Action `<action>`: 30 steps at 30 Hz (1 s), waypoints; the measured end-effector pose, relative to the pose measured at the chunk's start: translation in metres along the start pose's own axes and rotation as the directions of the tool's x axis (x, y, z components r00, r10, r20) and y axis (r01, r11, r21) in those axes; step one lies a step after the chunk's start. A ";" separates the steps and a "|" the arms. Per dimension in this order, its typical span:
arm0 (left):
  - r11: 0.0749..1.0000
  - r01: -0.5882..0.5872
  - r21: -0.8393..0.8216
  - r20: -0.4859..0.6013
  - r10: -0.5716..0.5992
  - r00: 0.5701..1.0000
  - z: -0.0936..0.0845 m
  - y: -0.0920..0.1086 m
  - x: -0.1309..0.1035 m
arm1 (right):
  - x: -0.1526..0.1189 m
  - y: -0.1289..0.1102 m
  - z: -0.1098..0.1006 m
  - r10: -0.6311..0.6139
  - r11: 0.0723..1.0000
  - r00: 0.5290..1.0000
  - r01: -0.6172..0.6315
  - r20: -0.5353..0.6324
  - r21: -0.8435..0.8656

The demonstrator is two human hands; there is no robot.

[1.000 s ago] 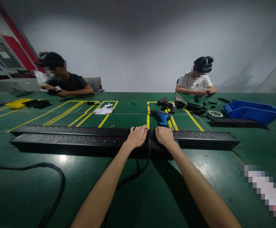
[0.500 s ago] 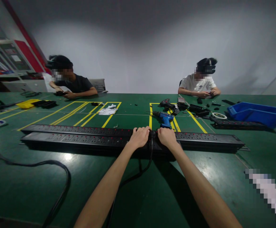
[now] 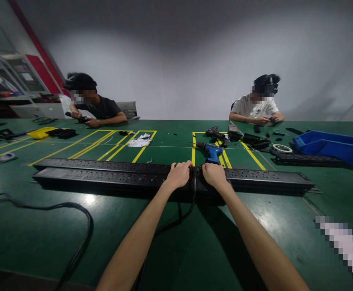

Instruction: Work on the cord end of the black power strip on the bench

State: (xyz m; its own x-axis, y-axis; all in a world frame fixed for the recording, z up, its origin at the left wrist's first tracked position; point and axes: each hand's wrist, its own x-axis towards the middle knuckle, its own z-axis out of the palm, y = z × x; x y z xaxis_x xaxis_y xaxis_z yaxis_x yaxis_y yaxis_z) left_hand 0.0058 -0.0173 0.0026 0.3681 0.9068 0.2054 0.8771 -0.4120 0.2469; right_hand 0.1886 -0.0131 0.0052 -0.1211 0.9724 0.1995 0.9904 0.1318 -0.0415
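Two long black power strips (image 3: 97, 176) with rows of sockets and small red lights lie side by side across the table. My left hand (image 3: 178, 174) is closed over the strips near their middle, fingers curled over the far side. Just to its right, my right hand (image 3: 214, 173) grips them the same way. Between the hands sits a black plug (image 3: 196, 170), its black cord (image 3: 191, 206) dropping over the near side and running toward me. The fingertips of both hands are partly hidden.
Behind my right hand stands a blue cordless drill (image 3: 211, 152). A blue bin (image 3: 330, 145), a tape roll (image 3: 282, 148) and black parts lie right. White papers (image 3: 140, 140) and a yellow tray (image 3: 43, 132) lie left. A loose cable (image 3: 87, 218) curves nearby. Two people sit opposite.
The view has turned slightly left, so the table and strips appear shifted right. Both my hands keep their hold by the plug. The person at left has raised a hand a little.
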 end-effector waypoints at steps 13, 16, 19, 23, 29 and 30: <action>1.000 0.008 -0.002 0.026 -0.008 1.000 -0.004 0.006 0.000 | -0.001 -0.001 0.000 0.026 1.000 1.000 -0.026 0.003 0.013; 1.000 0.012 -0.009 0.027 -0.011 1.000 -0.004 0.005 0.000 | 0.000 0.000 0.001 0.018 1.000 1.000 -0.017 -0.006 0.010; 1.000 0.013 -0.008 0.023 -0.013 1.000 -0.003 0.005 0.001 | 0.001 0.001 0.003 0.010 1.000 1.000 -0.009 -0.015 0.004; 1.000 0.004 -0.008 0.007 -0.004 1.000 -0.003 0.004 0.001 | 0.001 0.001 0.003 0.008 1.000 1.000 -0.008 -0.013 0.007; 1.000 0.012 -0.001 0.007 -0.012 1.000 -0.003 0.003 0.000 | 0.001 0.001 0.003 -0.004 1.000 1.000 0.004 -0.013 0.007; 1.000 0.007 0.000 0.000 -0.007 1.000 -0.002 0.003 0.000 | 0.001 0.002 0.003 -0.009 1.000 1.000 0.009 -0.018 0.003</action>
State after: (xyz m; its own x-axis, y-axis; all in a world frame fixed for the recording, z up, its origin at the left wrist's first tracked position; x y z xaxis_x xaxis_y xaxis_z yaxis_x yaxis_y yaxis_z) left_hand 0.0078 -0.0187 0.0056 0.3621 0.9096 0.2038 0.8796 -0.4058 0.2481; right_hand 0.1900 -0.0109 0.0024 -0.1285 0.9675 0.2176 0.9891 0.1410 -0.0430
